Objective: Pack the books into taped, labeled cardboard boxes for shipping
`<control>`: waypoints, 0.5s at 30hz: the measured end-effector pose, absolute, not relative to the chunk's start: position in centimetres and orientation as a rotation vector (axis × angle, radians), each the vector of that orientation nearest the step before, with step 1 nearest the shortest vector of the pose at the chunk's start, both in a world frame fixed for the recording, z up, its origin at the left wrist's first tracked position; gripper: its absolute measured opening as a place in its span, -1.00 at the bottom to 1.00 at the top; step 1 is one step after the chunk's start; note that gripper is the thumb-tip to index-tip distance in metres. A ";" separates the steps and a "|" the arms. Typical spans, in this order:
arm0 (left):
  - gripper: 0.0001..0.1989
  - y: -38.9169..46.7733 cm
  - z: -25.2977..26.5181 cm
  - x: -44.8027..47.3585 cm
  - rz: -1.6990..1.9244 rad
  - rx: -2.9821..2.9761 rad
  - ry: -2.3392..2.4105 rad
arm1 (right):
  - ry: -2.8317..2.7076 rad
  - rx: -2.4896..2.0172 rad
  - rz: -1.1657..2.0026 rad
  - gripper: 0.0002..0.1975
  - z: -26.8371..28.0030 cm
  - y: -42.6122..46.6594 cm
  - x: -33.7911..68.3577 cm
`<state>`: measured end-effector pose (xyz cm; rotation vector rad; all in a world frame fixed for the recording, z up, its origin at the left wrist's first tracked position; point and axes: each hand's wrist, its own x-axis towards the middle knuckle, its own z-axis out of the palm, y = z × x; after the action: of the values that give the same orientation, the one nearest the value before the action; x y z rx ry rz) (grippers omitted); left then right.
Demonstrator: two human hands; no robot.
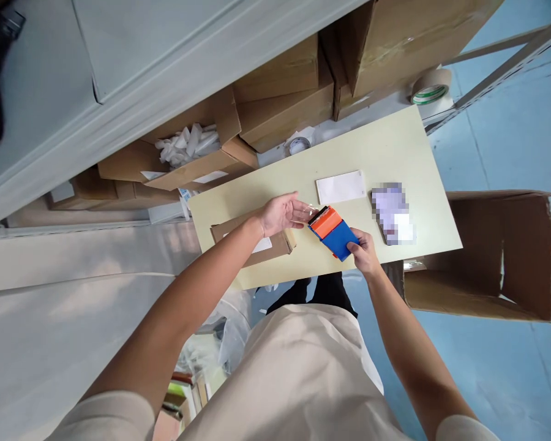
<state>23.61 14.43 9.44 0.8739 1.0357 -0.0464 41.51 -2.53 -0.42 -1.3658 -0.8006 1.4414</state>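
Note:
A blue and orange tape dispenser [338, 240] with a dark toothed edge is held over the table by my right hand [365, 251], its thumb on the blue side. My left hand [282, 214] has its fingers stretched out, their tips close to the toothed edge. Something clear and shiny shows at those fingertips; whether they touch it I cannot tell. Under my left wrist lies a flat brown cardboard box [275, 248] with a white label, partly hidden by the forearm. A white flat rectangular piece [341, 187] rests on the table beyond the dispenser.
The pale table [408, 159] also bears a blurred-out purple object [390, 211]. Behind it, a shelf holds cartons and an open box of white rolled pieces [190, 146]. Tape rolls [299, 145] lie there too. An open carton [482, 251] stands at the right.

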 end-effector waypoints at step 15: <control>-0.77 17.4 9.1 28.4 -0.726 1.837 1.229 | -0.351 -1.438 1.451 -0.49 1.6 -2.8 38.2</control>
<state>28.41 17.45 9.13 1.8375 1.2292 -0.7263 38.24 -2.83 1.61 -1.4377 -0.3507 1.4509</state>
